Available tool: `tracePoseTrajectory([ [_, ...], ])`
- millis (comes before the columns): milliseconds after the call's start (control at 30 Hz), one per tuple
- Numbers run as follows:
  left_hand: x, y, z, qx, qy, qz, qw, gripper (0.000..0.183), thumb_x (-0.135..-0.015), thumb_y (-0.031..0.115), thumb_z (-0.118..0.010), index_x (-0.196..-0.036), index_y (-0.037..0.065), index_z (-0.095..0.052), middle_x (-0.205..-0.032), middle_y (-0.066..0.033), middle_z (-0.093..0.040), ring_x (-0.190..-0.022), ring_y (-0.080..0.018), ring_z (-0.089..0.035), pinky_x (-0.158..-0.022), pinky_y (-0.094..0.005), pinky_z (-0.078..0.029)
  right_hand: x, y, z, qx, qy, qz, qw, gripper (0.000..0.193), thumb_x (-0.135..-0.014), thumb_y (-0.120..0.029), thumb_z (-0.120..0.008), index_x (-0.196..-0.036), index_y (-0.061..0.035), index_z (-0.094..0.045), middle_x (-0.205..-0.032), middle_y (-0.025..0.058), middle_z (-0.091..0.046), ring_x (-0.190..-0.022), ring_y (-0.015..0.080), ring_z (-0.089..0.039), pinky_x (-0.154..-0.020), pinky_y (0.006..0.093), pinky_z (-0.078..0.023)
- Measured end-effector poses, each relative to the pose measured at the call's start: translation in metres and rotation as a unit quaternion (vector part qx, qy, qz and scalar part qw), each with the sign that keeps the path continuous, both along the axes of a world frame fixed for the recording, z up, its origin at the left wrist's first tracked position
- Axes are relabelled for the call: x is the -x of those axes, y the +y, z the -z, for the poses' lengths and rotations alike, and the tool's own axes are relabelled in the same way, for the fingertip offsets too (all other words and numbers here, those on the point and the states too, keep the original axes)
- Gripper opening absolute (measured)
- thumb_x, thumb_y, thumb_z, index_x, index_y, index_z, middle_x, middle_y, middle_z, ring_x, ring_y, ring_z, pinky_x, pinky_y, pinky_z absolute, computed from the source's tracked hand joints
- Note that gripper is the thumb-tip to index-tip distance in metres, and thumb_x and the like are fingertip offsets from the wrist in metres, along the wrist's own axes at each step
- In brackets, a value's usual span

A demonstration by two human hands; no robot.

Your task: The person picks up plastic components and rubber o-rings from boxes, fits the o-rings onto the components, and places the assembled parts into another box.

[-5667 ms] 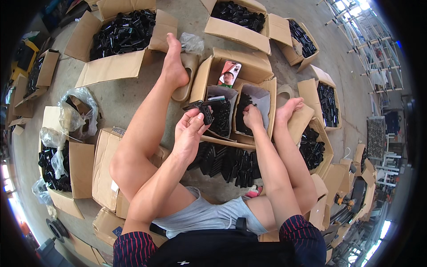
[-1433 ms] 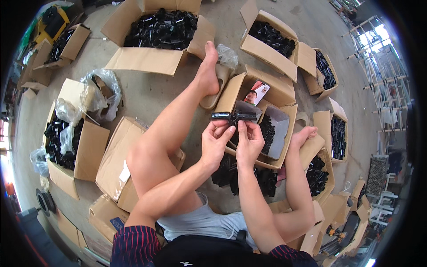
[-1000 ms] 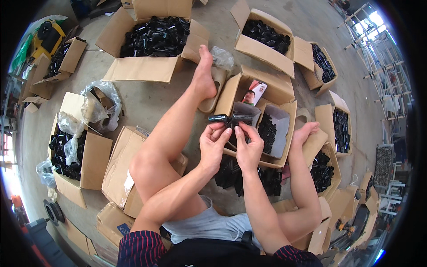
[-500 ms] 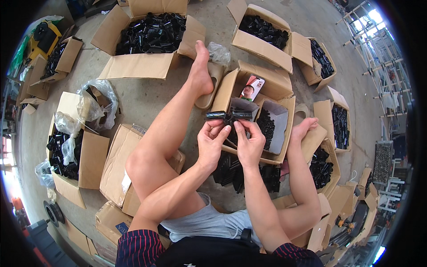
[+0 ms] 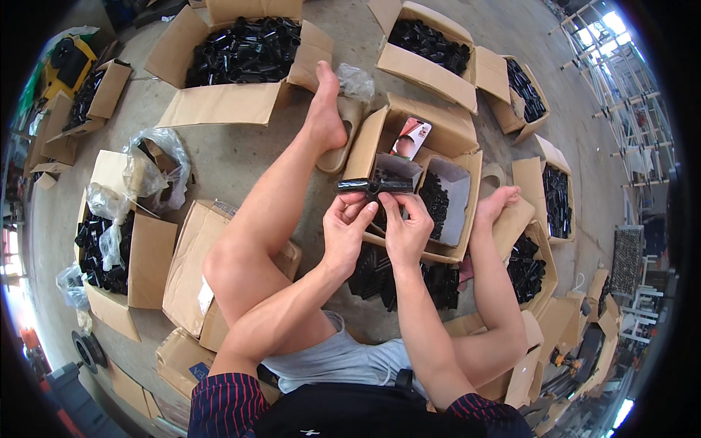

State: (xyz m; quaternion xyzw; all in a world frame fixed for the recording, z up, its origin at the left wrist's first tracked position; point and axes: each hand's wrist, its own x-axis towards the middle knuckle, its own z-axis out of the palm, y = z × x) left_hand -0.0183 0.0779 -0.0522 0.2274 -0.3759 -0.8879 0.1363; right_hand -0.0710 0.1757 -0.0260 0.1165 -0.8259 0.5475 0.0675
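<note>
Both of my hands grip one glossy black T-shaped pipe fitting (image 5: 374, 185), held level above the near side of an open cardboard box. My left hand (image 5: 345, 232) has its thumb and fingers closed on the fitting's left and middle part. With a similar pinch, my right hand (image 5: 406, 228) holds the middle and right part. Fingertips meet near its centre and hide the lower stem. Beneath them, the cardboard box (image 5: 473, 191) holds two grey bins; the right bin (image 5: 456, 186) contains many small black pieces. A phone (image 5: 411, 139) leans at its back.
Black fittings (image 5: 442, 288) lie between my legs. Open cartons of black parts stand around me, including a large carton (image 5: 219, 108) at the far left and another carton (image 5: 431, 79) farther right. Plastic bags (image 5: 164, 168) lie left. Metal racks (image 5: 621, 109) line the right.
The fitting has turned slightly, and both hands remain closed on it. The whole view has shifted slightly, with the boxes appearing a little higher and farther left.
</note>
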Motion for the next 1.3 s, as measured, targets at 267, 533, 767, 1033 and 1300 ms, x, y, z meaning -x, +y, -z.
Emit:
tracePoseTrajectory([
  [267,0.000,0.006,0.007,0.012,-0.019,-0.008,1.000,0.024,-0.094,-0.002,-0.068,-0.114,0.000,-0.056,-0.114,-0.0098,-0.069,-0.104,-0.0128,-0.065,-0.089,-0.0268,-0.053,-0.004,0.002,-0.004,-0.038,0.012,0.023,0.999,0.016,-0.089,-0.014,-0.076,-0.088,0.0012,-0.074,-0.085,0.0130,-0.071,-0.080,0.0263,-0.069,-0.074,0.0348,-0.052],
  [533,0.000,0.012,0.002,-0.007,-0.009,0.008,1.000,0.021,-0.094,-0.003,-0.068,-0.112,0.001,-0.057,-0.112,-0.0079,-0.069,-0.101,-0.0103,-0.065,-0.086,-0.0242,-0.054,-0.008,0.014,0.003,0.041,-0.003,0.010,0.999,0.018,-0.092,-0.013,-0.073,-0.098,0.0037,-0.072,-0.088,0.0132,-0.071,-0.080,0.0208,-0.069,-0.075,0.0326,-0.054],
  [767,-0.001,0.012,0.008,-0.007,-0.016,0.025,1.000,0.021,-0.094,-0.003,-0.068,-0.111,0.003,-0.057,-0.112,-0.0070,-0.070,-0.101,-0.0099,-0.066,-0.090,-0.0258,-0.053,-0.012,0.017,0.004,0.041,-0.029,0.021,0.999,0.014,-0.092,-0.011,-0.073,-0.093,0.0025,-0.071,-0.085,0.0126,-0.070,-0.078,0.0235,-0.069,-0.073,0.0327,-0.053],
  [1033,-0.005,0.017,0.008,-0.003,-0.019,0.035,0.999,0.023,-0.093,-0.004,-0.068,-0.113,0.001,-0.057,-0.111,-0.0068,-0.069,-0.101,-0.0101,-0.065,-0.090,-0.0250,-0.053,-0.012,0.024,0.004,0.005,-0.016,0.033,0.999,0.016,-0.093,-0.012,-0.072,-0.088,0.0028,-0.069,-0.085,0.0099,-0.070,-0.077,0.0188,-0.068,-0.073,0.0330,-0.053],
  [1300,-0.005,0.020,0.012,-0.005,-0.012,0.047,0.999,0.022,-0.093,-0.006,-0.067,-0.112,0.001,-0.059,-0.110,-0.0072,-0.071,-0.102,-0.0112,-0.066,-0.090,-0.0256,-0.053,-0.015,0.028,0.016,0.017,-0.036,0.037,0.999,0.018,-0.091,-0.012,-0.075,-0.098,0.0030,-0.071,-0.085,0.0103,-0.069,-0.079,0.0185,-0.069,-0.074,0.0291,-0.053],
])
